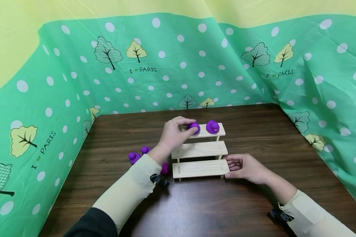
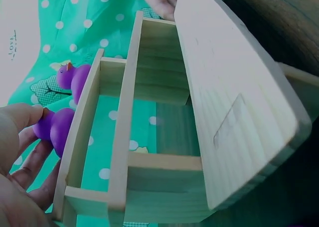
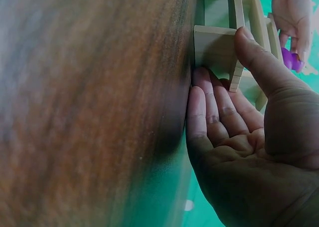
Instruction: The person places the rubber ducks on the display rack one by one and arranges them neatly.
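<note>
A pale wooden three-step stand [image 1: 200, 168] sits on the table. On its top step, my left hand [image 1: 172, 135] pinches a purple rubber duck [image 1: 194, 127] between thumb and fingers. A second purple duck [image 1: 212, 127] stands to the right on that step; its orange beak shows on this other duck [image 2: 79, 82] in the left wrist view. The two lower steps are bare. My right hand [image 1: 247, 168] grips the right end of the lowest step, thumb [image 3: 249, 45] on the board's edge and fingers beneath it.
More purple ducks [image 1: 133, 157] lie on the table left of the stand, partly hidden by my left forearm. One magenta-purple duck [image 1: 164, 168] is close to the stand's lower left end. A green dotted cloth [image 1: 166, 79] hangs around the dark wooden table [image 1: 213, 207].
</note>
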Demonstrator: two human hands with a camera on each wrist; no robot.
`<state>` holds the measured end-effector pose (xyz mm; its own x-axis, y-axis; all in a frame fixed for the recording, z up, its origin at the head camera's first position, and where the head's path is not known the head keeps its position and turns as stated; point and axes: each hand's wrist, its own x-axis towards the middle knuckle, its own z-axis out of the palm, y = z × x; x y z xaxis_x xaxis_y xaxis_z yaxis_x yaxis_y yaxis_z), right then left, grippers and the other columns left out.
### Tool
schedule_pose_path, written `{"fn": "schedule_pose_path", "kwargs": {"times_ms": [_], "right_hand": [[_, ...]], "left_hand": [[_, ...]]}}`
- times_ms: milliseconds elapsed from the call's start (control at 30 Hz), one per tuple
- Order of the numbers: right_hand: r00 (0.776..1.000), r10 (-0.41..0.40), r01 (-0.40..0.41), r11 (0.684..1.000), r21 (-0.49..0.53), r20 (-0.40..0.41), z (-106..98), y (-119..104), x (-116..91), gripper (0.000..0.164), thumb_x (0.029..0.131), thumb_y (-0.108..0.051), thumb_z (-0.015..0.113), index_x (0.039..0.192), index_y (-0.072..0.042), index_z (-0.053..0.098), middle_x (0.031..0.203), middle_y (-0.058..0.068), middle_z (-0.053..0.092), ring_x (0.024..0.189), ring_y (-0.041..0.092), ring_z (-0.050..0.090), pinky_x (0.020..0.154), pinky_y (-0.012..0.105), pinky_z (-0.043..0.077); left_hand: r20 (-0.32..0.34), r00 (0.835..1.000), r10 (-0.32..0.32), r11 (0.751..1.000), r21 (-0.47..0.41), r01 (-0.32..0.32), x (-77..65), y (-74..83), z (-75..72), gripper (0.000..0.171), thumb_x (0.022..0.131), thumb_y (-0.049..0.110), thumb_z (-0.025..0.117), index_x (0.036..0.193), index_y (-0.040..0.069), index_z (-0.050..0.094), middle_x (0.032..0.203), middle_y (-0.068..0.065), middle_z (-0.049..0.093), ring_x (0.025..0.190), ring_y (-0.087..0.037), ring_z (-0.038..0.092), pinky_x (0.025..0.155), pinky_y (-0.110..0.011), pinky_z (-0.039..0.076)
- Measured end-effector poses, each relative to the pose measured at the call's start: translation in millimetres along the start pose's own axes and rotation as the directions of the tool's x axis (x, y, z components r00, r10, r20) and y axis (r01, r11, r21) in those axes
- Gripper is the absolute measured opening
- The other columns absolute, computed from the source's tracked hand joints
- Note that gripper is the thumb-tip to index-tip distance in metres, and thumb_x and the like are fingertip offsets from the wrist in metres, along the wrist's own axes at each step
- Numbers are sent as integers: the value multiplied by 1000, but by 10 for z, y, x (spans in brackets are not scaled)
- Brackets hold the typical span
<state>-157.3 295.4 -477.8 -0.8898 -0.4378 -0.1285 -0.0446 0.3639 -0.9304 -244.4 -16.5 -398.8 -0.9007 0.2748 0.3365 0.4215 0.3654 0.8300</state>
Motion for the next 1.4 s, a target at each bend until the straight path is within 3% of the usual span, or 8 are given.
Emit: {"fn": "schedule_pose_path", "kwargs": {"times_ms": [400,800,1100,1267,1400], "right_hand": [[1000,4,-5,1000,-20,-1,-16,47,5,65,84,-10,90,135,15,58,120,21,72,110,26,70,91,31,60],[1000,4,-4,1000,-9,-1,-18,22,-11,67,83,-8,90,135,17,56,121,22,71,110,27,70,92,31,60],[1000,-10,10,1000,-17,3,-16,33,-2,64,84,-9,89,135,15,58,121,22,71,110,28,70,93,33,60],[1000,-3,2,1000,-17,-2,-7,23,-6,65,84,-10,90,135,15,58,121,21,71,110,27,70,93,32,60],[1000,-12,12,1000,-16,4,-7,28,-3,64,84,-9,89,135,15,58,121,21,71,110,27,70,93,32,60]], "left_hand": [[1,1000,10,1000,13,-10,32,22,97,28,89,22,88,116,16,82,106,8,74,80,-19,63,67,-25,52],[16,1000,-19,999,-26,19,33,16,93,29,88,20,88,116,14,81,110,5,75,94,-18,69,77,-24,58],[27,999,-35,998,-42,37,33,23,76,31,88,20,88,118,15,81,112,6,74,91,-13,68,77,-24,59],[20,999,-34,996,-84,36,23,7,42,33,87,18,89,119,11,80,113,2,73,88,-18,70,76,-27,61],[11,1000,-12,993,-119,13,16,-17,-15,32,88,18,88,118,10,79,115,2,74,102,-24,72,85,-31,61]]}}
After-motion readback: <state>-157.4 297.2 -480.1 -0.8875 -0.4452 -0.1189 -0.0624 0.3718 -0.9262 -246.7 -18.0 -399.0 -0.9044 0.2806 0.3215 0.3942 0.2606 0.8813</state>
